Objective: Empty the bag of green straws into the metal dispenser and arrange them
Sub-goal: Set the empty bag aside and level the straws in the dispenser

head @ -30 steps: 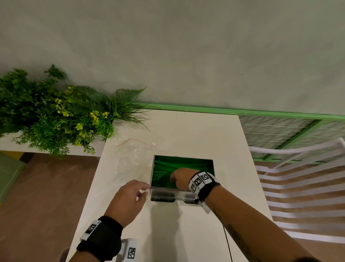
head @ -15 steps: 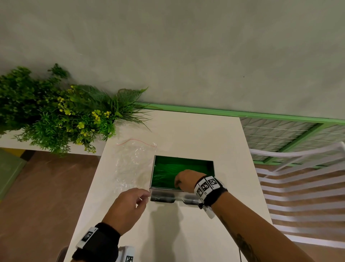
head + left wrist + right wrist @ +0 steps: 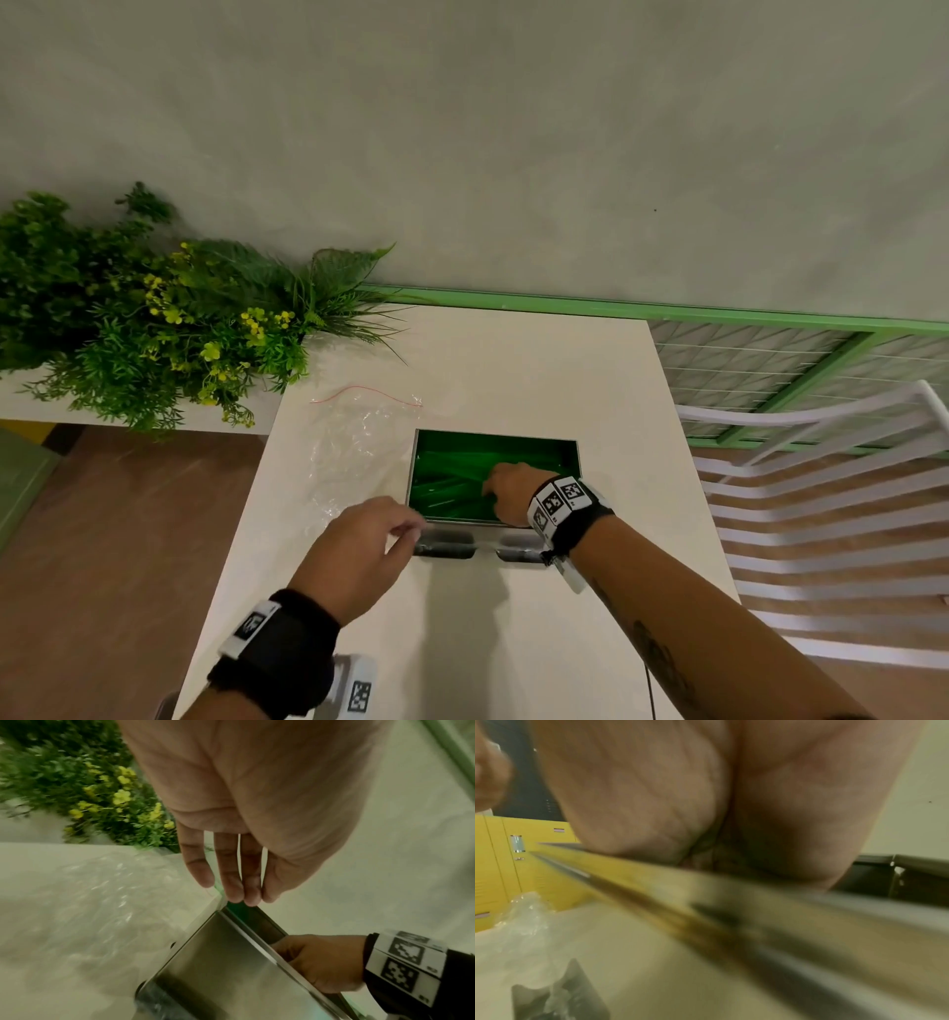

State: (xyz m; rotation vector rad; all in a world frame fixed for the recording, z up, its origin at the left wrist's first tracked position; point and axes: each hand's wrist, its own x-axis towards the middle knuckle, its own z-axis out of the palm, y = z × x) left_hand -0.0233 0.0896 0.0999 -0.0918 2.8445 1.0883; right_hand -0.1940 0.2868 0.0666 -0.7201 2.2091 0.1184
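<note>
The metal dispenser [image 3: 574, 452] stands open-topped on the table with green straws [image 3: 447, 480] lying crosswise inside. My right hand [image 3: 506, 491] reaches down into it among the straws; its fingers are hidden, so I cannot see whether they hold any. In the right wrist view only the palm and the blurred dispenser rim [image 3: 744, 894] show. My left hand [image 3: 367, 545] hovers at the front left corner, fingers straight, and its fingertips [image 3: 237, 894] touch the top of the dispenser corner [image 3: 218, 963]. The empty clear bag [image 3: 354, 452] lies flat to the left.
The white table [image 3: 513, 370] ends close on the left and right. Artificial greenery with yellow flowers [image 3: 154, 318] overhangs its far left corner. A white slatted chair [image 3: 821, 503] stands to the right, and a wall rises behind.
My left hand has edged forward and right, fingers stretched out to the dispenser's front left corner. The right hand stays in the straws, barely shifted.
</note>
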